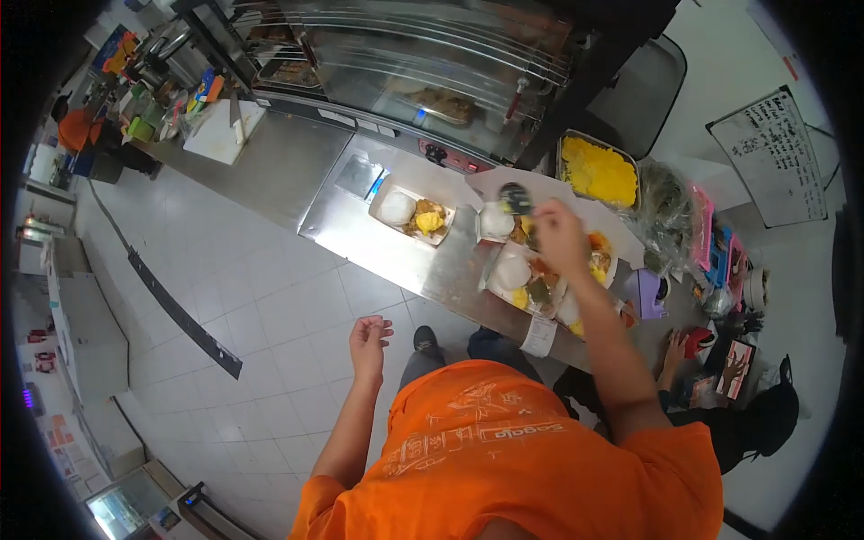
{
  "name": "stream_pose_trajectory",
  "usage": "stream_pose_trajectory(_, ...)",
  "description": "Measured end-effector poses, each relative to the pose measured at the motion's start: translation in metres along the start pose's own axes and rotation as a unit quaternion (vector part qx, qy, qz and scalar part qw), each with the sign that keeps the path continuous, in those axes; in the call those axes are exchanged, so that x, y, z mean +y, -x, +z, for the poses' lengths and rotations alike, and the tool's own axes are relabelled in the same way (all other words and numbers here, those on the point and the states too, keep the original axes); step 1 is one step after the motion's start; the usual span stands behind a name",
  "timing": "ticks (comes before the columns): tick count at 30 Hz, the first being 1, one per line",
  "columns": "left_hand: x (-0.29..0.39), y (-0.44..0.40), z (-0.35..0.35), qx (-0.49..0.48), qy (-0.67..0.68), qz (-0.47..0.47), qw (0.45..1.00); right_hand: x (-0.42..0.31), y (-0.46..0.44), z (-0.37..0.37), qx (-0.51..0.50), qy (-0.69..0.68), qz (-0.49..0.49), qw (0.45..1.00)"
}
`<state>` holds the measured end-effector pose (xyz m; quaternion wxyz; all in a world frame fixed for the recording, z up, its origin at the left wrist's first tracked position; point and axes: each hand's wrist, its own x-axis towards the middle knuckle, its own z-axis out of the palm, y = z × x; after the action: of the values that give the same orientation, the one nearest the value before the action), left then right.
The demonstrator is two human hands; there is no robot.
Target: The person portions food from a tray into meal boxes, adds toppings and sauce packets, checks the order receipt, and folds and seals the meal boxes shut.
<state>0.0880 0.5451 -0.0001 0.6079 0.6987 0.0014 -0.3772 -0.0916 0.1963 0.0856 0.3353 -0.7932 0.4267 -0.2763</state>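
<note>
My right hand is closed on a spoon with a dark, round head, slightly blurred, above the open food boxes. Under it stands a paper box with rice and other food. Nearer to me is another box with rice, something yellow and dark green topping. A further box lies partly behind my right arm. Apart to the left sits an open box with a rice mound and yellow food. My left hand hangs over the floor, fingers loosely curled and apart, holding nothing.
A heated glass display cabinet stands behind the steel counter. Right of it are a tray of yellow food, plastic bags and a purple tape dispenser. A person in a black cap is at the right, holding a phone.
</note>
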Motion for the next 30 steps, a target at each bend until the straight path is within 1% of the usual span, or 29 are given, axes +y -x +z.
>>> stream_pose_trajectory(1, -0.002, 0.001, 0.006, -0.004, -0.009, 0.0, 1.0, 0.007, -0.004, -0.03, 0.018, 0.036, 0.053, 0.998)
stream_pose_trajectory(3, -0.006, 0.001, 0.017, -0.004, -0.02, -0.004, 1.0, 0.038, -0.022, -0.082, 0.033, -0.008, 0.011, 0.999)
stream_pose_trajectory(5, -0.011, -0.001, 0.03, 0.007, -0.069, 0.028, 0.997, 0.095, -0.05, -0.117, 0.057, -0.014, 0.12, 0.991)
stream_pose_trajectory(6, -0.011, -0.006, 0.038, 0.012, -0.071, 0.023, 0.997, 0.103, -0.067, -0.128, 0.062, 0.034, 0.109, 0.991)
stream_pose_trajectory(8, -0.006, -0.022, 0.053, 0.077, -0.204, 0.144, 0.965, 0.125, -0.104, -0.139, 0.053, 0.107, 0.102, 0.988)
stream_pose_trajectory(9, 0.0, -0.035, 0.063, 0.107, -0.245, 0.189, 0.945, 0.139, -0.123, -0.137, 0.04, 0.132, 0.107, 0.985)
stream_pose_trajectory(11, 0.019, -0.06, 0.086, 0.149, -0.326, 0.293, 0.886, 0.147, -0.154, -0.12, 0.021, 0.202, 0.107, 0.973)
stream_pose_trajectory(12, 0.03, -0.071, 0.099, 0.162, -0.363, 0.351, 0.848, 0.159, -0.166, -0.111, 0.017, 0.198, 0.112, 0.974)
stream_pose_trajectory(14, 0.035, -0.097, 0.117, 0.158, -0.402, 0.344, 0.833, 0.184, -0.179, -0.091, -0.03, 0.267, 0.054, 0.962)
stream_pose_trajectory(15, 0.042, -0.103, 0.128, 0.158, -0.406, 0.345, 0.831, 0.19, -0.183, -0.085, -0.031, 0.263, 0.057, 0.963)
stream_pose_trajectory(17, 0.058, -0.106, 0.151, 0.145, -0.497, 0.21, 0.83, 0.191, -0.187, -0.073, -0.049, 0.335, 0.042, 0.94)
stream_pose_trajectory(18, 0.062, -0.108, 0.158, 0.144, -0.498, 0.212, 0.828, 0.188, -0.186, -0.07, -0.047, 0.333, 0.044, 0.941)
stream_pose_trajectory(20, 0.069, -0.112, 0.169, 0.142, -0.574, 0.098, 0.801, 0.181, -0.183, -0.063, -0.055, 0.311, 0.075, 0.946)
stream_pose_trajectory(21, 0.071, -0.113, 0.174, 0.142, -0.576, 0.1, 0.799, 0.178, -0.183, -0.062, -0.067, 0.301, 0.075, 0.948)
stream_pose_trajectory(23, 0.074, -0.115, 0.18, 0.15, -0.585, 0.025, 0.796, 0.172, -0.181, -0.058, -0.065, 0.294, 0.072, 0.951)
stream_pose_trajectory(25, 0.069, -0.122, 0.179, 0.157, -0.578, 0.018, 0.8, 0.168, -0.179, -0.054, -0.064, 0.288, 0.071, 0.953)
stream_pose_trajectory(27, 0.058, -0.131, 0.174, 0.162, -0.569, 0.011, 0.806, 0.164, -0.177, -0.053, -0.086, 0.283, 0.096, 0.951)
stream_pose_trajectory(29, 0.042, -0.143, 0.166, 0.172, -0.515, 0.034, 0.839, 0.166, -0.176, -0.052, -0.089, 0.288, 0.092, 0.949)
stream_pose_trajectory(30, 0.035, -0.146, 0.163, 0.172, -0.515, 0.034, 0.839, 0.167, -0.175, -0.052, -0.094, 0.294, 0.087, 0.947)
